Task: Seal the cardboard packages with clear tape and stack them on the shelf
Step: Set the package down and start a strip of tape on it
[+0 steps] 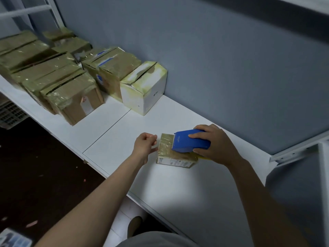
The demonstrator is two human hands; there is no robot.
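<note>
Two hands work on one small package. Your R hand (213, 145) grips the blue tape dispenser (191, 140) from above, fingers curled over its top and thumb on the near side. The dispenser's front end rests on the top face of the small package (170, 154). This pkg lies flat on the white shelf (124, 132), just right of the seam between two boards, w/ glossy tape across its top and a printed label on the near side. Your L hand (145, 143) sits just beside the pkg's left edge, fingers curled into the palm; whether they pinch a tape end cannot be told. Farther left on the same shelf, well apart from the pkg, stands a group of taped cardboard boxes (53, 77) packed close together. A white box (144, 88) stands at their right end, against the grey-blue wall (222, 65). Below: dark floor (35, 166).
</note>
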